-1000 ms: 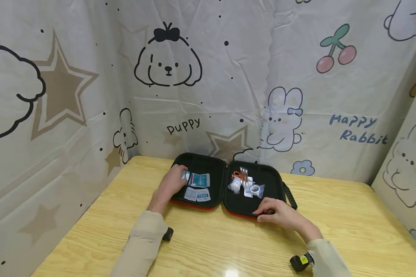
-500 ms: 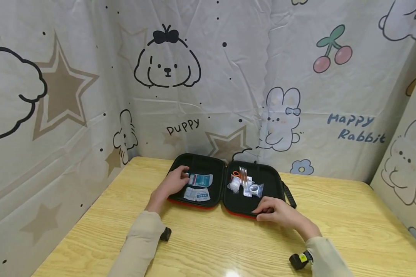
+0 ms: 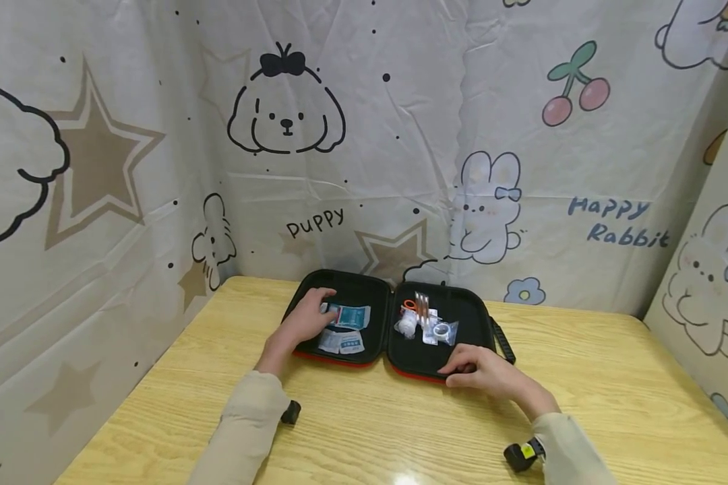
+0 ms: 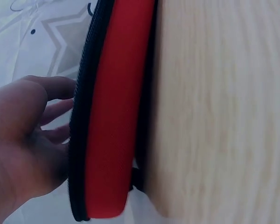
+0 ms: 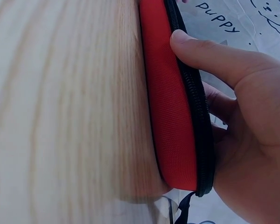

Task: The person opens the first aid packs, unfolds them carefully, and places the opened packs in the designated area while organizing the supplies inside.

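An open zip case (image 3: 415, 357), black inside and red outside, lies flat on the table. My left hand (image 3: 306, 318) reaches over its left half, fingers loosely bent at the end of a teal packet (image 3: 354, 316). White-and-blue packets (image 3: 342, 342) lie just below that one. With my right hand (image 3: 488, 372) I pinch the front rim of the right half; in the right wrist view the thumb (image 5: 196, 49) presses on the zipper edge. Orange-handled scissors (image 3: 409, 304), bagged swabs (image 3: 422, 308), a white wrapped bundle (image 3: 406, 325) and a bagged tape roll (image 3: 441, 330) lie in the right half.
A wooden table (image 3: 364, 417) carries the case near its back edge. A printed cloth (image 3: 340, 168) hangs close behind and along both sides. The case's black handle strap (image 3: 502, 340) sticks out at the right.
My left hand has drawn slightly away from the packets and then come back over the teal one, which now lies a little differently. The right hand keeps its hold on the rim.
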The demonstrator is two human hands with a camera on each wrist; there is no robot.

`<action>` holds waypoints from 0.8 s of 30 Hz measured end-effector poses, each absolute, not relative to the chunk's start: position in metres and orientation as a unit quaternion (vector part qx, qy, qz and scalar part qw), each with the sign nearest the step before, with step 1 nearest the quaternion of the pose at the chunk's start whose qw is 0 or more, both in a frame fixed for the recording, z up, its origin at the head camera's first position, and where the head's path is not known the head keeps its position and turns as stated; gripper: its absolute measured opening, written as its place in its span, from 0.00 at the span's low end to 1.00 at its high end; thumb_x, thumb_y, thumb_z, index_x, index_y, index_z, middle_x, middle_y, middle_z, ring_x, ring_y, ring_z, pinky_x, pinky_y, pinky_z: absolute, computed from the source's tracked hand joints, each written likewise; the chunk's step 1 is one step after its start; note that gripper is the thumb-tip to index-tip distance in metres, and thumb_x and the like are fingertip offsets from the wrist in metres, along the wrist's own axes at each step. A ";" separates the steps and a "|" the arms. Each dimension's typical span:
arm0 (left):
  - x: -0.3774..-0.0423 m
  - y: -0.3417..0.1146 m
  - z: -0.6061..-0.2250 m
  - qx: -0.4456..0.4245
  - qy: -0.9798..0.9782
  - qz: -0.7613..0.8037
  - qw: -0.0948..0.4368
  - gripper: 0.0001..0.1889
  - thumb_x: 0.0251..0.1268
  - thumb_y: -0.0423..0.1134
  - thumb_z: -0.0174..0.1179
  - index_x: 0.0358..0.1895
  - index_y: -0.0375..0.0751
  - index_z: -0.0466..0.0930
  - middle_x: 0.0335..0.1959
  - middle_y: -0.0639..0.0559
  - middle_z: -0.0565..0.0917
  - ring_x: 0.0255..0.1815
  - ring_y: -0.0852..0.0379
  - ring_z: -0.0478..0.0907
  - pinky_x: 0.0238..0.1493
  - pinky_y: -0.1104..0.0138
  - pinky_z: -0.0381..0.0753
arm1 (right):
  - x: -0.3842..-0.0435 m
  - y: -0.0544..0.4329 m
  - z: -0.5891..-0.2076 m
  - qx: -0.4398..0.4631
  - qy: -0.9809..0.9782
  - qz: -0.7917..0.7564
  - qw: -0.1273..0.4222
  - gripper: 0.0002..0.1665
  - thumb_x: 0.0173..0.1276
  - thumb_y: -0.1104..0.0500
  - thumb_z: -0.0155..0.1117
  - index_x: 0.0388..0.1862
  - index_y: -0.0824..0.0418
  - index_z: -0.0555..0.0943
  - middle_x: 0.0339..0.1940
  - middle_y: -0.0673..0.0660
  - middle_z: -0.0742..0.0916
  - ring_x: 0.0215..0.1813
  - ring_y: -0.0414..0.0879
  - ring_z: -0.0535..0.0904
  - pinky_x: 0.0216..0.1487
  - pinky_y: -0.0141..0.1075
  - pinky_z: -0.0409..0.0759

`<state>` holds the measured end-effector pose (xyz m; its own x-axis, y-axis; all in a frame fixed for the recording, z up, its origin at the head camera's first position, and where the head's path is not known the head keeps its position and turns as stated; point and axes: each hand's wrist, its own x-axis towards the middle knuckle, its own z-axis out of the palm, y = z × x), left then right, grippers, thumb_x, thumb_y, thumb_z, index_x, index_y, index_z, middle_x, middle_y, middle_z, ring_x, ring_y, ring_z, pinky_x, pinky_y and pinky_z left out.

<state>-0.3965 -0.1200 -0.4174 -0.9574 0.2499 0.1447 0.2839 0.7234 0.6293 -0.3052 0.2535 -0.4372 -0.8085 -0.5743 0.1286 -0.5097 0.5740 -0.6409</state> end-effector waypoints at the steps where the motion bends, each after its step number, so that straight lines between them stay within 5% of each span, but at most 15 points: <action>1: -0.395 -0.118 -0.416 -0.151 -0.927 -0.343 0.028 0.25 0.71 0.38 0.58 0.69 0.39 0.70 0.69 0.38 0.70 0.68 0.44 0.70 0.72 0.50 0.65 | -0.305 0.254 -0.437 -0.306 0.886 -0.345 0.048 0.10 0.65 0.51 0.71 0.44 0.50 0.90 0.41 0.47 0.86 0.43 0.40 0.78 0.44 0.31 0.75; 11: -0.393 -0.082 -0.408 -0.246 -0.901 -0.356 0.023 0.20 0.72 0.39 0.59 0.63 0.39 0.76 0.64 0.44 0.75 0.68 0.45 0.72 0.69 0.51 0.69 | -0.304 0.251 -0.438 -0.303 0.889 -0.341 0.050 0.10 0.65 0.51 0.71 0.44 0.49 0.90 0.41 0.47 0.85 0.43 0.37 0.77 0.44 0.30 0.75; 24: -0.414 -0.030 -0.405 -0.323 -0.894 -0.304 -0.070 0.28 0.68 0.49 0.63 0.69 0.44 0.72 0.68 0.47 0.72 0.68 0.48 0.70 0.69 0.54 0.69 | -0.305 0.253 -0.437 -0.297 0.890 -0.341 0.054 0.10 0.65 0.51 0.70 0.44 0.49 0.89 0.40 0.47 0.85 0.43 0.39 0.77 0.44 0.30 0.75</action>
<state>-0.4139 -0.0301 -0.4050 -0.7814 0.6200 0.0711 0.5349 0.6067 0.5880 -0.3054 0.2530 -0.4367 -0.8174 -0.5663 0.1060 -0.4924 0.5911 -0.6389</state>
